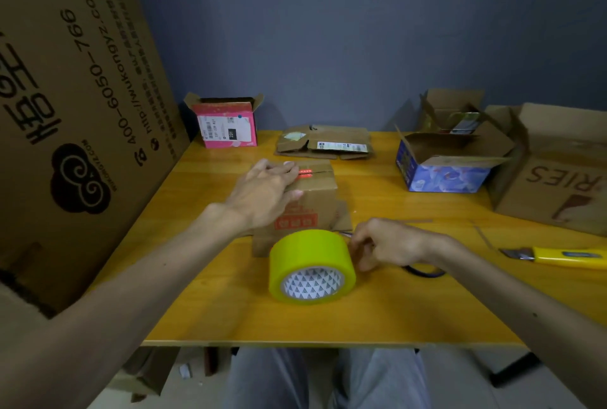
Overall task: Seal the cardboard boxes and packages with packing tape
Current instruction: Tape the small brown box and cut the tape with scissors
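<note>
Centrally, left hand (267, 190) spread flat on top of small cardboard box (315, 208), holding nothing, yellow tape roll (312, 265) on its edge just before the box, right hand (387, 244) curled, fingertips pinching at the roll's right side, yellow utility knife (558, 257) farther right on the table (230, 310)

Box and tape on the table (210, 310)

My left hand (266, 190) presses the small cardboard box (315, 201) flat — my right hand (384, 244) touches the yellow tape roll (312, 265).

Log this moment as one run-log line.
left hand: flat on box | right hand: at tape roll, grip unclear | knife: untouched
</note>
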